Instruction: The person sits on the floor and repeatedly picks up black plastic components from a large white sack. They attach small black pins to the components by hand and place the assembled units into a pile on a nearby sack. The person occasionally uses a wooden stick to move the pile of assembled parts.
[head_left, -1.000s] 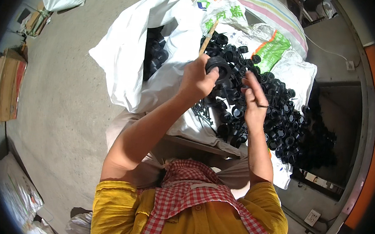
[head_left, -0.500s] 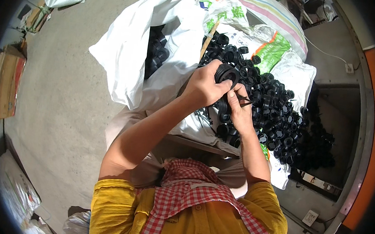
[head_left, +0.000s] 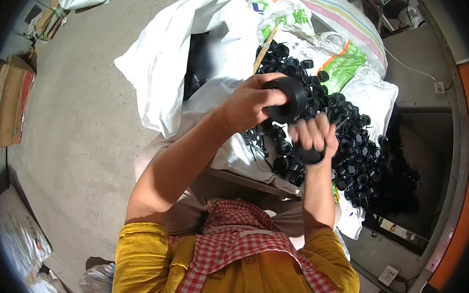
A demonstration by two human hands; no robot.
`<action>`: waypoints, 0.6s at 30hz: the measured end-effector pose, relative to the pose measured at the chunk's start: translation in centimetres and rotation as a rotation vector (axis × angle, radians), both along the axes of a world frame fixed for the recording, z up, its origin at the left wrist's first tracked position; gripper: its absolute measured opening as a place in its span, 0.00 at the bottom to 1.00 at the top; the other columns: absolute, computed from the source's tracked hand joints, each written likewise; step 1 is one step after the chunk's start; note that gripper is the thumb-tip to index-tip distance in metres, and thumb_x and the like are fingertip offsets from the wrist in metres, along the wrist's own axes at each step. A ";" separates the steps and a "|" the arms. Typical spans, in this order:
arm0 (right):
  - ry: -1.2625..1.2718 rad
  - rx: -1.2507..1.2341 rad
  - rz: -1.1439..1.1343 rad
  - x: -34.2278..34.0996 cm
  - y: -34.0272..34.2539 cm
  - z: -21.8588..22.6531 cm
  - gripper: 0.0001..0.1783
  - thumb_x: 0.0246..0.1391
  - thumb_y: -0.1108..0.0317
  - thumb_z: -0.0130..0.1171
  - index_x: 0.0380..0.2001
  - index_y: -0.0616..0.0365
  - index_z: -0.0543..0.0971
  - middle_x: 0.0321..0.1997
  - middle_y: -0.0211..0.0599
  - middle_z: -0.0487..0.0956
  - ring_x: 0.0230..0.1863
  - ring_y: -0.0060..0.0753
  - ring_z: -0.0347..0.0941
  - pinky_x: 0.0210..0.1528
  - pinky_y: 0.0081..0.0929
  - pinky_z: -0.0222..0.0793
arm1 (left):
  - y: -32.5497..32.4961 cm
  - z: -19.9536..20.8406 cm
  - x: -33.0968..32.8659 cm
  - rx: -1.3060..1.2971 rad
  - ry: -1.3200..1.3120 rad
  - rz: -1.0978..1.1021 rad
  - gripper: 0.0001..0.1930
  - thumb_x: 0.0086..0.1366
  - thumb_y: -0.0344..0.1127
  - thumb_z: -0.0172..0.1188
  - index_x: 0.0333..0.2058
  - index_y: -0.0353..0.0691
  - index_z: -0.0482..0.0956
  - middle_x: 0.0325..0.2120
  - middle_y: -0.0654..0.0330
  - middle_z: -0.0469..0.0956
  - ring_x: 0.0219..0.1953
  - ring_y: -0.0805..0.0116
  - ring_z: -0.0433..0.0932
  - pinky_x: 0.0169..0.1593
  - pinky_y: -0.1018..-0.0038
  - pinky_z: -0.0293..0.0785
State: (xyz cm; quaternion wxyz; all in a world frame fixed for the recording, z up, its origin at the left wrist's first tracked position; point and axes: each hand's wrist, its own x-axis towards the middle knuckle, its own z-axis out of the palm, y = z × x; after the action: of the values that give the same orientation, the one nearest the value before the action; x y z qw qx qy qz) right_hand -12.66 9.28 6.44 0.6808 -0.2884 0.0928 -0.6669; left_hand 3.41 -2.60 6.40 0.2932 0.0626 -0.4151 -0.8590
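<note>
Head view: L hand (head_left: 254, 103) clamped on thick blk ring (head_left: 295, 96), matte, plastic-looking, thumb hooked thru hole, fingers round outer edge; ring sits over heap's near-L part. R hand (head_left: 315, 135) just below & to R, motion-blurred, fingers curled over round blk pc (head_left: 308, 155); can't tell if gripped. Beyond/beside both: heap of small blk caps (head_left: 353, 137), glossy, cup- & ring-shaped, on white printed sheeting (head_left: 377, 101). L of heap: open white sack (head_left: 162, 61), creased, blk pcs inside. Thin wooden stick (head_left: 264, 51) btwn. Farther L: grey floor (head_left: 82, 94), brown cardbd (head_left: 7, 106).
</note>
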 end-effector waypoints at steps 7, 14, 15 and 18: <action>0.521 0.214 -0.774 1.9 -3.1 -3.0 0.16 0.60 0.56 0.54 0.33 0.60 0.73 0.36 0.40 0.76 0.43 0.36 0.71 0.55 0.38 0.66 | 3.1 -2.4 -1.6 0.241 -0.130 -0.100 0.17 0.65 0.29 0.49 0.53 0.37 0.69 0.48 0.58 0.69 0.51 0.69 0.72 0.50 0.69 0.74; 1.709 0.457 -1.062 -1.0 -1.8 -7.4 0.21 0.46 0.91 0.44 0.42 0.64 0.75 0.41 0.36 0.78 0.42 0.25 0.74 0.47 0.20 0.70 | 2.3 -0.1 -0.8 -1.403 -0.852 0.578 0.17 0.48 0.24 0.59 0.41 0.36 0.78 0.36 0.51 0.71 0.41 0.57 0.73 0.44 0.63 0.69; 1.495 0.533 -1.163 -2.6 -1.2 -10.5 0.20 0.48 0.91 0.44 0.41 0.62 0.77 0.40 0.35 0.78 0.39 0.23 0.74 0.42 0.18 0.70 | 1.9 -0.5 -0.6 -1.358 -0.731 0.743 0.19 0.44 0.23 0.59 0.39 0.37 0.78 0.32 0.51 0.68 0.37 0.51 0.69 0.42 0.60 0.65; 0.950 0.964 -1.052 -6.6 1.9 -17.7 0.11 0.58 0.79 0.49 0.40 0.61 0.79 0.34 0.36 0.80 0.34 0.21 0.74 0.37 0.22 0.71 | -1.8 1.0 1.5 -1.347 -1.143 0.622 0.14 0.49 0.28 0.59 0.38 0.40 0.77 0.39 0.48 0.70 0.44 0.52 0.69 0.46 0.60 0.63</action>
State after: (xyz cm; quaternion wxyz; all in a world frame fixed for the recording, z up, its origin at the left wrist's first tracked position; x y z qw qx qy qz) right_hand -19.23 11.18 -11.21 0.2198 -0.1359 0.7633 -0.5921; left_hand 4.93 -4.37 7.42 0.2356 0.4005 -0.8710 -0.1594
